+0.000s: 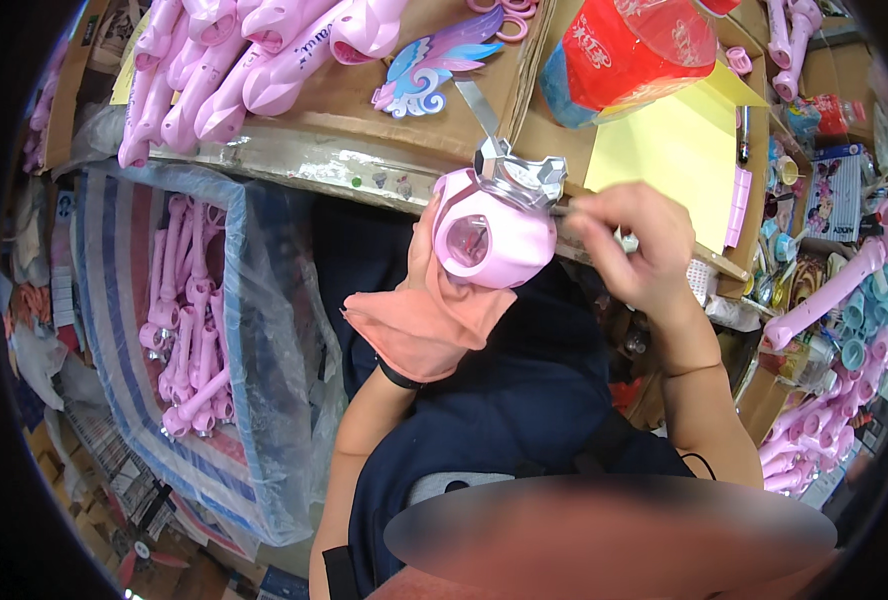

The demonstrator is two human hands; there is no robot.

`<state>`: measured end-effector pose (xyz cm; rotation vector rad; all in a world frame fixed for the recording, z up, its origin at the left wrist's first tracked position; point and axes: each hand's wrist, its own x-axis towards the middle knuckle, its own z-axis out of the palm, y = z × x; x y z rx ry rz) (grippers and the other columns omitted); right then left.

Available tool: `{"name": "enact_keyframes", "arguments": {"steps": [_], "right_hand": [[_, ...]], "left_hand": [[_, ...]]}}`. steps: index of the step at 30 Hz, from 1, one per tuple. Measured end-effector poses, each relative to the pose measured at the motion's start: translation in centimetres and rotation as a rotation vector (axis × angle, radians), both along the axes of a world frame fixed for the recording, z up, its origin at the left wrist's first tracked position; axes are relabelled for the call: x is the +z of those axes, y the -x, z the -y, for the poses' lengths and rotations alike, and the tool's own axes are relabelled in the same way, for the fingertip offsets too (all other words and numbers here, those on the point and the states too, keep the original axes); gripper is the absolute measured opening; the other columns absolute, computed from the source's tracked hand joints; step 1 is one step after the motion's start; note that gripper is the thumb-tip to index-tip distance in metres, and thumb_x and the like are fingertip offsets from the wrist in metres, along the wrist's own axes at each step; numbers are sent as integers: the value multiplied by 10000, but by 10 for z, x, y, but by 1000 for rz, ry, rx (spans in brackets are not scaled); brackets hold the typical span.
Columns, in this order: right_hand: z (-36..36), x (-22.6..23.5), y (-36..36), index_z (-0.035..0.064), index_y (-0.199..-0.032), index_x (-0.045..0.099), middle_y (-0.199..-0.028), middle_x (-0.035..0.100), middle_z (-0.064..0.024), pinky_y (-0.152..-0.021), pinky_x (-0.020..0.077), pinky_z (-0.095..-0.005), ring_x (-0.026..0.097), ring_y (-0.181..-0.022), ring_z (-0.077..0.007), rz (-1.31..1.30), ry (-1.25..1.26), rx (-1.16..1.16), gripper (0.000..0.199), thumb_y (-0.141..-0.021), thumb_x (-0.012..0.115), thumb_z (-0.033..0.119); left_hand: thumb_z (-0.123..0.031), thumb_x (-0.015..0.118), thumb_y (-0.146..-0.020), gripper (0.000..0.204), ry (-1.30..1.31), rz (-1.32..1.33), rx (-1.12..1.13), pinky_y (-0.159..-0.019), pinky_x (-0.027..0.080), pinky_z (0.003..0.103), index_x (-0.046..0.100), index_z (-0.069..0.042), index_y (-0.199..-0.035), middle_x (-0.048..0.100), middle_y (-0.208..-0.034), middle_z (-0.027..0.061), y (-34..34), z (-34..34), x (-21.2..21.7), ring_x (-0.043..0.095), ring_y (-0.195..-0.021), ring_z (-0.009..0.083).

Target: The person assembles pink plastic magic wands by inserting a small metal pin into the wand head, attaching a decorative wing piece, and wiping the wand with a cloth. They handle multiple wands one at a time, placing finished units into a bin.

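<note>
A pink plastic toy part [524,245] with a round opening in its side is held up in front of my body by my left hand [422,250]. Its fingers wrap the part from the left, and a salmon-coloured cloth [434,325] hangs over the palm and wrist. On top of the pink part sits a silver, crown-like piece [524,180]. A flat grey metal strip [477,108] sticks up beside that piece. My right hand [644,240] is closed in a pinch at the silver piece's right edge; what lies between its fingertips looks thin and greyish, too small to name.
Pink toy wand handles [254,75] pile on the cardboard-covered bench, near a winged purple-blue ornament [434,62]. A red-labelled bottle [634,55] stands by yellow paper [654,150]. Left, a striped bag [244,350] holds more pink handles. Further pink parts [829,290] crowd the right.
</note>
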<state>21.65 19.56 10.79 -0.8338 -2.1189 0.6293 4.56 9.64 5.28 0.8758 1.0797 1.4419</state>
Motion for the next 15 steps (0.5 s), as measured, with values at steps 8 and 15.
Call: {"name": "enact_keyframes", "arguments": {"steps": [8,15], "right_hand": [[2,-2,1,41,-819,661,-693,639,-77,-506,479,-296,614,-565,-210,-41,-133,148,167,-693,771,44],[2,-4,1,57,-822,665,-692,639,-61,-502,479,-298,614,-561,-218,-12,-26,111,150,-705,758,42]], "left_hand": [[-121,834,-657,936,62,63,66,-1043,402,344,296,-15,-1415,447,-1342,107,-2,-2,-2,482,-1235,208],[27,722,-730,973,-14,76,-20,-1071,369,380,79,-7,-1458,379,-1388,175,-1,2,-5,457,-1277,268]]}}
